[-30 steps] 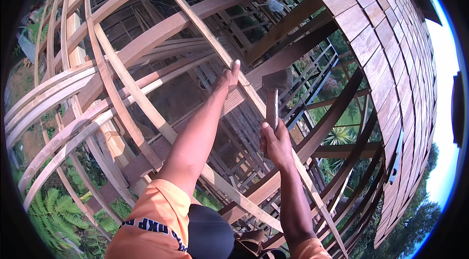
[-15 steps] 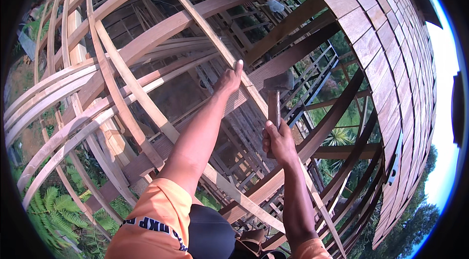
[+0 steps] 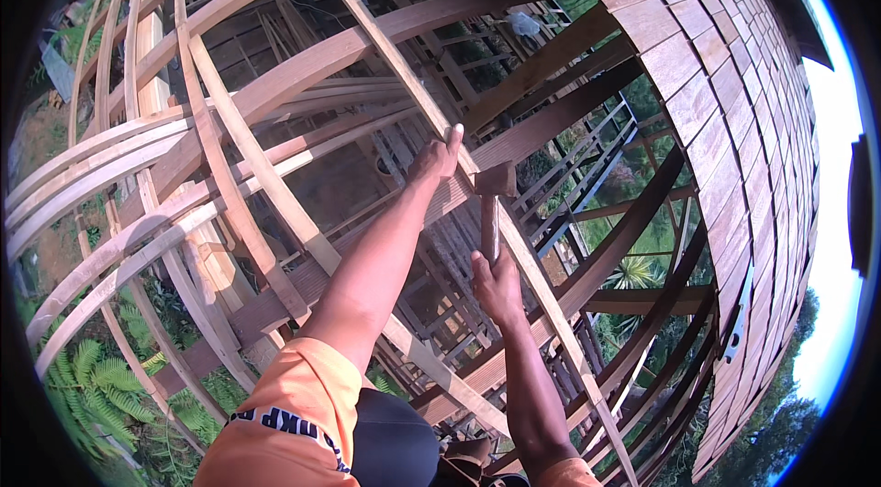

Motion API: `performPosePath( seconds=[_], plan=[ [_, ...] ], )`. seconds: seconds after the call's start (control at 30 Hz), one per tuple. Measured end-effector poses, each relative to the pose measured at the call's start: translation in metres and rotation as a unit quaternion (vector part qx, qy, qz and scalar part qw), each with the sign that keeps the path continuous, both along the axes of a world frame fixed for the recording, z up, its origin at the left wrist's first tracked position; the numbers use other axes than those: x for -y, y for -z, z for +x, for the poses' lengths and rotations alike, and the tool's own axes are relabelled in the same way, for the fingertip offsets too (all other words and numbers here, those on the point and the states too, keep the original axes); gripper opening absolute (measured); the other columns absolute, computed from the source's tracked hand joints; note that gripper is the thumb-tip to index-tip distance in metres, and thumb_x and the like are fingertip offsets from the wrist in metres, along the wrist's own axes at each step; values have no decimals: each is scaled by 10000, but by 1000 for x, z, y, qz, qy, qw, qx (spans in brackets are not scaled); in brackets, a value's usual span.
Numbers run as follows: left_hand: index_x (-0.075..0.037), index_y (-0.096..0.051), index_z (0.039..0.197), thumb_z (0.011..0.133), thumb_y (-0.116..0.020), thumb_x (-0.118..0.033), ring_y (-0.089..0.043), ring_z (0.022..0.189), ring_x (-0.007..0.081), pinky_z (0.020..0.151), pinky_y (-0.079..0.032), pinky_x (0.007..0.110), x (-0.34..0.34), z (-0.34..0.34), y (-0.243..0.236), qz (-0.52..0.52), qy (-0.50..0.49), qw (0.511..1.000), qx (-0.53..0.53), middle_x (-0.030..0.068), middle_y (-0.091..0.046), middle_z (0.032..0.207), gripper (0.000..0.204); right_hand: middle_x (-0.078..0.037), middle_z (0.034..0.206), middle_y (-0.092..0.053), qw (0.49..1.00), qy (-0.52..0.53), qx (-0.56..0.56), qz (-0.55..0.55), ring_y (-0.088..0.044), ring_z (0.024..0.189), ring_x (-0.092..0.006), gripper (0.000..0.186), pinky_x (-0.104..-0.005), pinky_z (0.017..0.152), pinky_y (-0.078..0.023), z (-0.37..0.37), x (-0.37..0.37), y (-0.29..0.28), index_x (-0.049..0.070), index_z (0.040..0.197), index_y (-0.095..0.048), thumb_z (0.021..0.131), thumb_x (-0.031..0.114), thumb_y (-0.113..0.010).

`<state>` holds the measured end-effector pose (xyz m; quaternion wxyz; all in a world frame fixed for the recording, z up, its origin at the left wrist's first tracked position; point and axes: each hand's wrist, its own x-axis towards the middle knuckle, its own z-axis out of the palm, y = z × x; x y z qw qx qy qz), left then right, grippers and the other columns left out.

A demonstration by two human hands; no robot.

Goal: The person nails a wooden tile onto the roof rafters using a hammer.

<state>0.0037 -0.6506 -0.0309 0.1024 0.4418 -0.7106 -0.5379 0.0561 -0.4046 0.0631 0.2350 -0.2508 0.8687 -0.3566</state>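
Note:
My left hand (image 3: 438, 156) grips a long pale wooden batten (image 3: 403, 74) that runs diagonally across broad brown curved rafters. My right hand (image 3: 497, 288) is closed round the handle of a hammer (image 3: 496, 180), whose dark metal head is over the batten, just right of and below my left hand. The batten crosses a rafter (image 3: 518, 127) there; whether the hammer head touches the wood I cannot tell.
A lattice of curved timbers (image 3: 220, 166) fills the left. Wooden shingles (image 3: 697, 74) cover the right side, with a long metal tool (image 3: 739, 313) at their edge. Below the open frame are planks, lower framing, ferns (image 3: 96, 391) and greenery.
My right hand has moved left and downward with the hammer, whose head has dropped toward the batten. My left hand still grips the batten, appearing slightly lower as the view shifts.

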Motion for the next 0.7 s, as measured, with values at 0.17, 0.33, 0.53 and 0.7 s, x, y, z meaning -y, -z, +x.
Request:
performPosePath(
  seconds=[0.17,0.33,0.53,0.7],
  plan=[
    [53,-567,1285,933,-204,-767,-559,1226,429,1019,-451,505,-6,9,8,15,10,1000,19,285,-594,1286,964,-36,791,-533,916,26,-83,-392,-491,581,-92,334,-236,507,-415,17,13,-123,11,1195,-479,1015,270,-587],
    [41,-561,1285,932,-225,-769,-546,1238,433,1028,-438,518,-29,6,-7,38,19,999,8,279,-581,1304,946,-27,873,-472,690,-32,-258,-675,-465,670,-106,406,-260,583,-440,-2,20,-173,96,1218,-431,985,371,-617],
    [54,-582,1239,946,-237,-745,-565,1202,447,1002,-457,519,-20,4,-5,-11,-9,1000,-4,297,-595,1267,918,9,686,-477,1000,25,14,10,-484,584,-77,205,-257,532,-410,-9,-2,-1,31,1042,-499,1000,224,-553],
    [59,-585,1221,941,-231,-754,-565,1198,450,1001,-454,521,-19,12,-3,6,-25,1000,4,299,-599,1255,930,-23,740,-520,946,40,-96,-308,-486,588,-86,277,-263,521,-419,2,2,-122,15,1139,-492,1017,248,-581]
  ],
)
